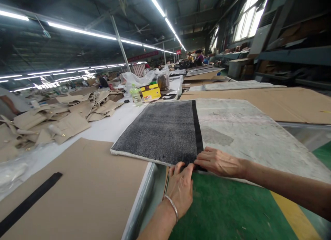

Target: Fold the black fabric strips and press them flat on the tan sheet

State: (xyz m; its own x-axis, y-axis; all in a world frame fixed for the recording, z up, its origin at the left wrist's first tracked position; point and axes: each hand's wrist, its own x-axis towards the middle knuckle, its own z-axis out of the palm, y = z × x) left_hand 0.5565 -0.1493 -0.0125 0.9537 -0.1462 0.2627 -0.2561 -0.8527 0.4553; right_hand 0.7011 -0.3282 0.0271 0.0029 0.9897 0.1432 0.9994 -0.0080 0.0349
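Observation:
A long black strip (198, 129) lies across a pale, stained board (245, 129), along the right edge of a dark grey textured sheet (160, 133). My right hand (222, 163) presses its closed fingers on the strip's near end, at the board's front edge. Beside it, my left hand (181, 188) bends its fingers over the same edge, the forefinger touching the strip's near corner. Its thumb is hidden. A bracelet (172, 207) circles the left wrist. Another black strip (31, 202) rests on the beige sheet (103, 188) at the left.
Beige cut pieces (74, 119) are heaped on the white table (111, 121) at the left. A green-capped bottle (136, 95) and a yellow box (151, 92) stand behind the board. Cardboard (258, 98) lies beyond it. Green floor (214, 205) shows below. Other people are far off.

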